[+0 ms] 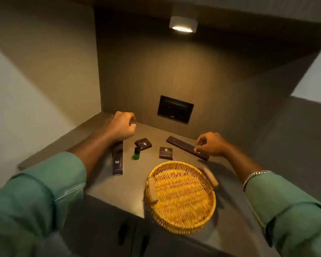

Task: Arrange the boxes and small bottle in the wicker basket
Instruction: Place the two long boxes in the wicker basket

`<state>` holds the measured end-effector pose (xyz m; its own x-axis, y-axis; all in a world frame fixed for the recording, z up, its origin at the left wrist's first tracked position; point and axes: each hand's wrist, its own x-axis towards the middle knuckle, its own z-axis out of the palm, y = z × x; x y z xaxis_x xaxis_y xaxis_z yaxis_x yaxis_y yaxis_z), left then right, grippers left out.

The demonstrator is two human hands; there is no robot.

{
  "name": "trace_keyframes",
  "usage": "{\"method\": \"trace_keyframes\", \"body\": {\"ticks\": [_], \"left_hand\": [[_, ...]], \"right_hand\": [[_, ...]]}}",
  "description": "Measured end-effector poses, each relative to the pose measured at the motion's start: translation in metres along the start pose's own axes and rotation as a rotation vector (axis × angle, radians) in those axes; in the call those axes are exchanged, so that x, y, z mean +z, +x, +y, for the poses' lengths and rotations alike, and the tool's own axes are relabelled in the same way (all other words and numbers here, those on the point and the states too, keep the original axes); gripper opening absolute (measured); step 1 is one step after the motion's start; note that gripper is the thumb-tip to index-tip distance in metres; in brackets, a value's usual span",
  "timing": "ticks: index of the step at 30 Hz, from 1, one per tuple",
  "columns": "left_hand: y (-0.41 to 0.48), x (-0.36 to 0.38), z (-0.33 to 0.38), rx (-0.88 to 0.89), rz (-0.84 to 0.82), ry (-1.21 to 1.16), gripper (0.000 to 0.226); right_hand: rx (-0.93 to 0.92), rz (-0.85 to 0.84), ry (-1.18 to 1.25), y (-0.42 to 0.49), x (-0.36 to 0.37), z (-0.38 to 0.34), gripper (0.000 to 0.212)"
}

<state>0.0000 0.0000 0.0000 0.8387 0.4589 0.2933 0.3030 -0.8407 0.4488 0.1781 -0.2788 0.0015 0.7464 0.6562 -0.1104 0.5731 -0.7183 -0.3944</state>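
A round wicker basket (181,217) with two wooden handles sits empty at the front of the counter. Behind it lie two long dark boxes, one on the left (118,160) and one on the right (183,146). Two small square dark boxes rest between them, one further back (143,143) and one nearer the basket (166,153). A small green bottle (136,153) stands upright beside the left long box. My right hand (211,144) pinches the near end of the right long box. My left hand (121,127) hovers curled above the far end of the left long box, holding nothing that I can see.
The grey counter (119,186) sits in a niche with a wall on the left and a wooden back panel. A black socket plate (175,109) is set in the back panel. A lit round lamp (183,25) hangs overhead. Cabinet doors lie below the front edge.
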Motion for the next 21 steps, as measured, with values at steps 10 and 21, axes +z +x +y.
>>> {"method": "trace_keyframes", "body": {"ticks": [10, 21], "left_hand": [[-0.002, 0.05, -0.038, -0.544, -0.082, 0.108, 0.059], [0.008, 0.036, -0.013, -0.568, 0.008, -0.114, 0.079]], "right_hand": [[0.017, -0.163, -0.232, 0.057, 0.041, 0.03, 0.04], [-0.031, -0.001, -0.298, 0.051, 0.043, 0.029, 0.041]]}}
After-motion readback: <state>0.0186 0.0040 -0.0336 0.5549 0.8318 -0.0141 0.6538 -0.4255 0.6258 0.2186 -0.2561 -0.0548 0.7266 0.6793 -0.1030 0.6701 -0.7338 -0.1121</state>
